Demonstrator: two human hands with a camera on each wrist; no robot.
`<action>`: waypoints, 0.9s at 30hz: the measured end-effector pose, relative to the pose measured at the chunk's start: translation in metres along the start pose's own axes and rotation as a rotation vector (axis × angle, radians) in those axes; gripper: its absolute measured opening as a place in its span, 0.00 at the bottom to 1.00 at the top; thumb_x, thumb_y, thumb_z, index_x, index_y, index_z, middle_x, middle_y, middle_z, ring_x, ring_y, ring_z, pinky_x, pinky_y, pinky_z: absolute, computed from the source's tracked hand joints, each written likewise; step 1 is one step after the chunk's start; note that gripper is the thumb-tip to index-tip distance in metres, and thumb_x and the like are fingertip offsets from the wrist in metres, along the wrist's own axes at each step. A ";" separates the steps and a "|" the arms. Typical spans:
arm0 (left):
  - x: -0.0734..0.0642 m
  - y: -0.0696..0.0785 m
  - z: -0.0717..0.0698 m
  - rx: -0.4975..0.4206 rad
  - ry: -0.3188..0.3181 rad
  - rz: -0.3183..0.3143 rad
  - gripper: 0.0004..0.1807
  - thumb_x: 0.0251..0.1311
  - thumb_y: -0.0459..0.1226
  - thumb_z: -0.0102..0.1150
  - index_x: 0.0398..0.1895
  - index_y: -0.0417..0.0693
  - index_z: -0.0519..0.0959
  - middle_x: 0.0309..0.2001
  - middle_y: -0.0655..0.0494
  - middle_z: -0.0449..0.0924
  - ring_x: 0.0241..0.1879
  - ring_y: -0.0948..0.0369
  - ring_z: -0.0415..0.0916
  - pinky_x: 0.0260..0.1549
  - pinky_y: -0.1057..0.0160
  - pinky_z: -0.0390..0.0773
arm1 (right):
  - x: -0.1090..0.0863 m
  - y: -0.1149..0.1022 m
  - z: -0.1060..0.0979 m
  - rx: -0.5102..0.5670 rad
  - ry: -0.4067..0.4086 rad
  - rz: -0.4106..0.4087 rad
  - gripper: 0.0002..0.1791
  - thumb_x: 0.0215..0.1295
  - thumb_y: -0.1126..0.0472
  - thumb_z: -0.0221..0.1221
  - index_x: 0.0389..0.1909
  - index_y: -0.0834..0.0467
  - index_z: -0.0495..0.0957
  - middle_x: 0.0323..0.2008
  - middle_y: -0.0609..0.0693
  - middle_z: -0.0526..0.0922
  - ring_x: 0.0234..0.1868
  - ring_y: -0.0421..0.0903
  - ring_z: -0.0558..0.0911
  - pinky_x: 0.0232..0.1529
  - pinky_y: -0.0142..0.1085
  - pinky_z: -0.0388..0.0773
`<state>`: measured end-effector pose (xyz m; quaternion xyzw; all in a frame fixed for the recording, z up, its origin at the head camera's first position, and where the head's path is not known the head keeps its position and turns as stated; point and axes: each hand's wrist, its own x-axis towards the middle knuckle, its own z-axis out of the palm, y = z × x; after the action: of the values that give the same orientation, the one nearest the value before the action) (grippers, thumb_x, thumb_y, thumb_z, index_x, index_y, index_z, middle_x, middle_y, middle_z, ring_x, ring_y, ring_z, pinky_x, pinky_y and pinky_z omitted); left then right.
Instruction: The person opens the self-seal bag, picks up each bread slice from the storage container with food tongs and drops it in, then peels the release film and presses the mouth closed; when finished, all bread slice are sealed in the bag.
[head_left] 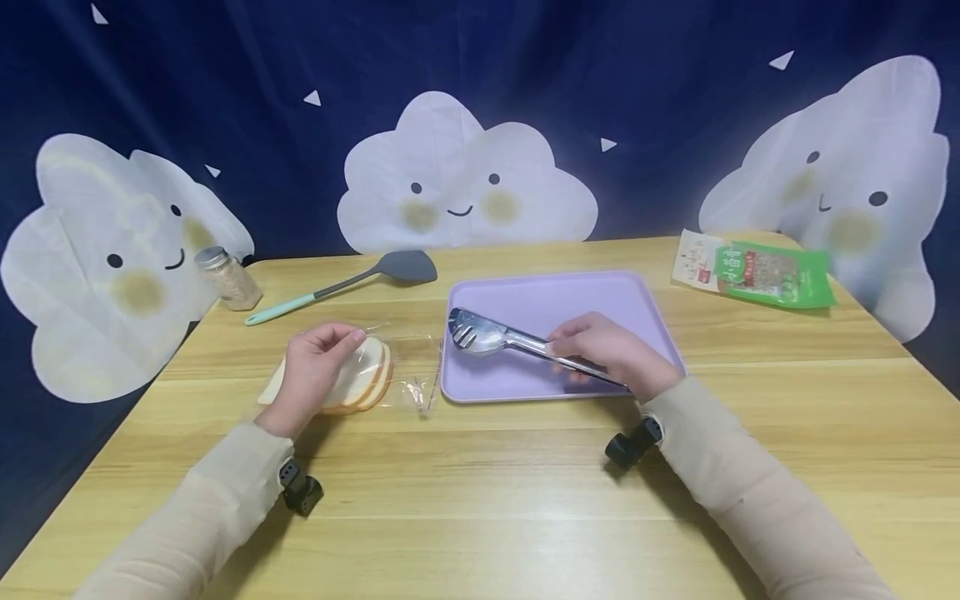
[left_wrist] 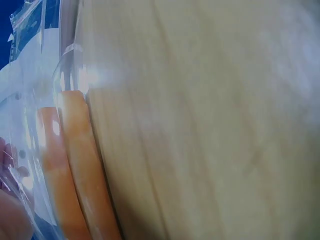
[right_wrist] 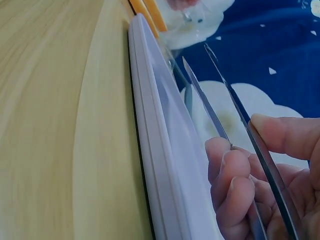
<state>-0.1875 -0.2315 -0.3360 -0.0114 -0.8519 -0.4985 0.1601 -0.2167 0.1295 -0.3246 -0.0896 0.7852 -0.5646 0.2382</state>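
Slices of white bread (head_left: 366, 379) lie in a clear plastic bag (head_left: 408, 379) left of the tray; their brown crusts (left_wrist: 75, 165) show close up in the left wrist view. My left hand (head_left: 311, 367) pinches the film of this bag above the bread between thumb and fingers. Over the purple tray (head_left: 495, 387), my right hand (head_left: 600, 346) grips metal tongs (head_left: 525, 340), thumb on one arm and fingers round the other. The tong arms (right_wrist: 262, 155) stand apart with nothing between their tips, which point left toward the bread.
A grey spatula (head_left: 405, 267) with a mint handle lies behind the bread. At the back left stands a jar (head_left: 228, 279) with a grey lid. A green and white packet (head_left: 757, 271) lies at the back right. Cloud-printed blue cloth (head_left: 645, 67) hangs behind the table.
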 end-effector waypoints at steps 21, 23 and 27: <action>0.001 -0.004 0.000 0.016 -0.031 0.015 0.14 0.58 0.41 0.62 0.35 0.35 0.82 0.26 0.79 0.76 0.30 0.73 0.71 0.29 0.76 0.71 | -0.035 0.025 -0.051 -0.018 0.066 0.021 0.17 0.61 0.65 0.54 0.45 0.75 0.71 0.23 0.49 0.79 0.17 0.39 0.75 0.20 0.30 0.74; 0.001 -0.005 0.000 0.013 -0.033 0.010 0.14 0.58 0.41 0.61 0.36 0.36 0.82 0.27 0.78 0.77 0.30 0.73 0.72 0.29 0.76 0.71 | -0.040 0.027 -0.055 -0.025 0.075 0.027 0.18 0.62 0.64 0.54 0.47 0.75 0.70 0.23 0.49 0.80 0.18 0.39 0.75 0.21 0.31 0.75; 0.001 -0.005 0.000 0.014 -0.036 0.007 0.15 0.58 0.41 0.61 0.36 0.36 0.82 0.27 0.78 0.77 0.31 0.74 0.72 0.30 0.77 0.72 | -0.048 0.030 -0.064 -0.020 0.095 0.034 0.21 0.62 0.63 0.54 0.51 0.76 0.68 0.23 0.47 0.81 0.19 0.39 0.76 0.22 0.31 0.75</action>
<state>-0.1896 -0.2343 -0.3401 -0.0225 -0.8580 -0.4918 0.1465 -0.2019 0.2139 -0.3237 -0.0517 0.8025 -0.5562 0.2095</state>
